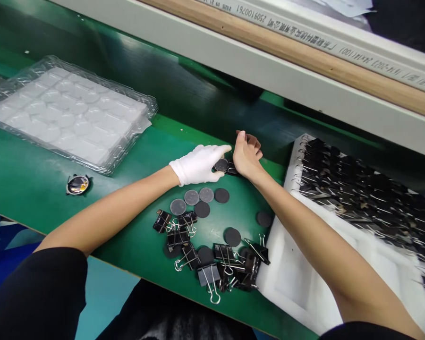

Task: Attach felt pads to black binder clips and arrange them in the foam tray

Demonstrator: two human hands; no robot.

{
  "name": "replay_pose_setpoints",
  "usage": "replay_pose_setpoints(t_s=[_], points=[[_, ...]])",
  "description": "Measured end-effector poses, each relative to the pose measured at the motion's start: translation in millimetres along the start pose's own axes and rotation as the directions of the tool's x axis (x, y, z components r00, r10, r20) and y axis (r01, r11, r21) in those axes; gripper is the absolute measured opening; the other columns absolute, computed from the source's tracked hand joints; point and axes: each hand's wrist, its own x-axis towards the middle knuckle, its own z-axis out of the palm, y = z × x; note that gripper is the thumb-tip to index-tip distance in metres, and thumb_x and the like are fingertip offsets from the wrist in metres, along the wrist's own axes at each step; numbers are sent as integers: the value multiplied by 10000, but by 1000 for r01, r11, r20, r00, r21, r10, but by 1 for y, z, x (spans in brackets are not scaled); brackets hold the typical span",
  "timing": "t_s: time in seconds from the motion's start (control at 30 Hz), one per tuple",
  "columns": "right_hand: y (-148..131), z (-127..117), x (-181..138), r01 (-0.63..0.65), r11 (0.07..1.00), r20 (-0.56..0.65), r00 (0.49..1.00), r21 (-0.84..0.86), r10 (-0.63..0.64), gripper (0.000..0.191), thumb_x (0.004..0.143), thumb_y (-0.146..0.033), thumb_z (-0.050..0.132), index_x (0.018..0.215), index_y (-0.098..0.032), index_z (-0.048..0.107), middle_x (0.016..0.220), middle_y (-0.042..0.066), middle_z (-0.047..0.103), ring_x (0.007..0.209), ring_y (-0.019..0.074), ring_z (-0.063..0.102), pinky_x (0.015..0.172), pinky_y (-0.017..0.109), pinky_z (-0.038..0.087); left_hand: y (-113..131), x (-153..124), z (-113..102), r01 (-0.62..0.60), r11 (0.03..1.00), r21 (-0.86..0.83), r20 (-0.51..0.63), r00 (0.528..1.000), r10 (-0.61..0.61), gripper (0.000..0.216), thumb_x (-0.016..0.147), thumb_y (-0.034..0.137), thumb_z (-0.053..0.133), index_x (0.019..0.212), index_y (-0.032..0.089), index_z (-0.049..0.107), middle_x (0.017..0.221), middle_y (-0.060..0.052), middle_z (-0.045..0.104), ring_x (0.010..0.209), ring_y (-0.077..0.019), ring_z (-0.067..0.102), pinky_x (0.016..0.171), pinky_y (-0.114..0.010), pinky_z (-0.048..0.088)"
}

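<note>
My left hand [201, 164], in a white glove, has its thumb and fingers closed around a round black disc [221, 165] at the back of the bench. A black clip-like piece [232, 168] sticks out from the disc's right side, partly hidden. Beside it, my bare right hand [247, 153] rests with its heel against that piece, fingers loosely curled and thumb apart. Grey clear-faced discs [191, 197] and matte black discs [222, 195] lie just in front of my hands. Closer to me is a loose pile of black binder clips [178, 237] with silver wire handles.
At the right stands a white foam tray [286, 264], with rows of black clipped pieces [357, 203] in it. A clear plastic blister tray [71, 111] lies at left, near a small round part [77, 184]. A grey ledge [233, 61] crosses behind the green bench.
</note>
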Motion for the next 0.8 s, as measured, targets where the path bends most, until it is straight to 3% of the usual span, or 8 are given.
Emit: replay_pose_setpoints(t_s=[0.37, 0.43, 0.53, 0.57, 0.63, 0.73, 0.8], points=[[-7, 3, 3, -9, 1000, -42, 999, -26, 8, 632, 1032, -615, 58, 1423, -322, 459, 1439, 134, 431, 1455, 386, 288, 1140, 725, 216, -5, 3, 5, -37, 999, -21, 4, 999, 37, 655, 899, 346, 630, 1482, 146, 407, 1275, -121, 669, 1179, -298, 641, 986, -395, 469], [-11, -7, -1, -10, 999, -86, 996, -34, 7, 625, 1041, -590, 43, 1423, -328, 462, 1444, 124, 428, 1448, 378, 301, 1137, 701, 240, -5, 3, 4, -49, 999, 2, 8, 999, 49, 655, 905, 348, 616, 1493, 147, 411, 1287, -124, 663, 1197, -298, 629, 991, -391, 470], [-16, -43, -25, 57, 994, -138, 988, -88, -69, 593, 1059, -562, 76, 1394, -316, 499, 1410, 117, 477, 1393, 361, 377, 1113, 630, 307, -2, 0, 3, -26, 998, 58, 5, 1000, 26, 670, 915, 404, 604, 1510, 156, 421, 1261, -133, 658, 1175, -309, 629, 977, -401, 470], [-17, -59, -39, 105, 988, -97, 989, -111, -115, 571, 1062, -564, 124, 1354, -298, 536, 1361, 118, 523, 1341, 352, 433, 1094, 591, 341, -1, -1, 2, -4, 996, 86, -10, 1000, 5, 692, 911, 454, 608, 1513, 164, 429, 1255, -143, 650, 1157, -324, 630, 964, -416, 470], [-17, -92, -72, 220, 967, 156, 967, -127, -200, 497, 1048, -570, 277, 1171, -246, 634, 1169, 109, 629, 1129, 309, 573, 1007, 492, 423, 1, -4, 0, 26, 990, 140, -47, 999, -19, 786, 868, 564, 644, 1526, 189, 436, 1310, -171, 603, 1149, -362, 613, 942, -452, 460], [-13, -122, -126, 362, 916, 601, 776, -175, -192, 390, 984, -553, 481, 972, -218, 679, 909, 70, 660, 834, 242, 619, 895, 434, 446, 3, -8, -3, -62, 979, 192, -30, 997, 69, 827, 820, 589, 685, 1547, 293, 426, 1540, -163, 427, 1244, -403, 527, 955, -485, 422], [-9, -125, -153, 427, 871, 723, 678, -241, -133, 324, 965, -502, 544, 970, -211, 686, 893, 69, 646, 809, 234, 615, 901, 447, 419, 2, -9, -4, -153, 966, 210, 19, 988, 153, 709, 863, 528, 642, 1525, 359, 453, 1593, -109, 387, 1278, -392, 487, 958, -480, 400]])
